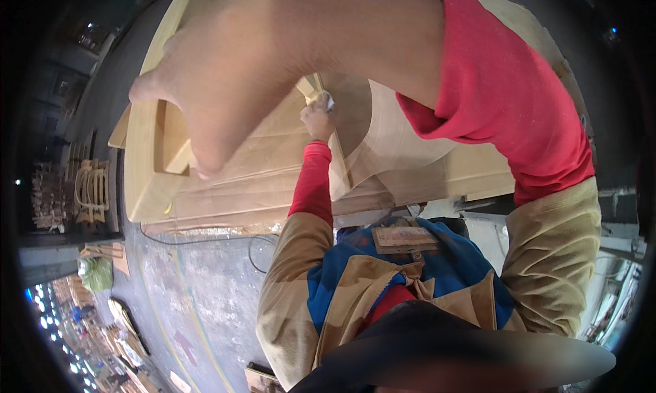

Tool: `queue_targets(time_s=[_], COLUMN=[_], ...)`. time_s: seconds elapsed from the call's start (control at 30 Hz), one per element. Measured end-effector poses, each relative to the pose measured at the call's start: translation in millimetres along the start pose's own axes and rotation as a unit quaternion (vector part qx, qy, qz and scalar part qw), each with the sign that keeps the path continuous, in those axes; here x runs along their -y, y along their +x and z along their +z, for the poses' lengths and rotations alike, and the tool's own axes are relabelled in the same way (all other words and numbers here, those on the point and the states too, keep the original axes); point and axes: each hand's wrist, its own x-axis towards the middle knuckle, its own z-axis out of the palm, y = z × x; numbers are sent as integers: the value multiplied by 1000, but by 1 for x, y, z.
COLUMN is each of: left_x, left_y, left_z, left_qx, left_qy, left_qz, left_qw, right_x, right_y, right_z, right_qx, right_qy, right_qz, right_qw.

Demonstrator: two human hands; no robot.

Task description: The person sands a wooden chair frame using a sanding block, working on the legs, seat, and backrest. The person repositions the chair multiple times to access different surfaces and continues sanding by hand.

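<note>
A pale wooden frame with a thick curved edge stands on the left side of the work table. Over its edge my right hand is closed, reaching across from the right, large and close to the camera. Farther down, my left hand is closed around a small white piece, perhaps a pad or folded cloth; its kind cannot be made out. That hand is against a narrow wooden bar, part of which my right forearm hides. Whether the bar joins the frame is not visible.
Brown cardboard sheeting covers the table. A thin dark cable hangs off its near edge. Curved wooden chair parts are stacked at the far left, with a green bag on the grey floor nearby.
</note>
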Motion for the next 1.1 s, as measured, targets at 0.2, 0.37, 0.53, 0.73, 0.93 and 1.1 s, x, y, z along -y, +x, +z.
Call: queue_targets(time_s=[0.2,0.37,0.53,0.73,0.93,1.1], left_x=[-12,-60,-84,-73,-55,-48], left_y=[-110,-247,-311,-267,-196,-242], left_z=[35,4,-7,-58,-22,30], left_qx=[-165,-42,-45,-346,-183,-109], left_qy=[-1,-44,-121,-87,-23,46], left_qz=[51,-75,-81,-122,-50,-51], left_qw=[985,995,988,926,982,992], right_x=[-2,-6,-8,0,-10,-14], right_y=[-1,10,23,38,16,-15], right_z=[-5,-6,-4,1,-5,-4], right_qx=[15,24,15,-8,-8,-83], right_qy=[-59,-33,-37,-63,-55,-68], right_qz=[-28,-95,-136,-180,-173,-147], right_qw=[998,995,990,982,983,983])
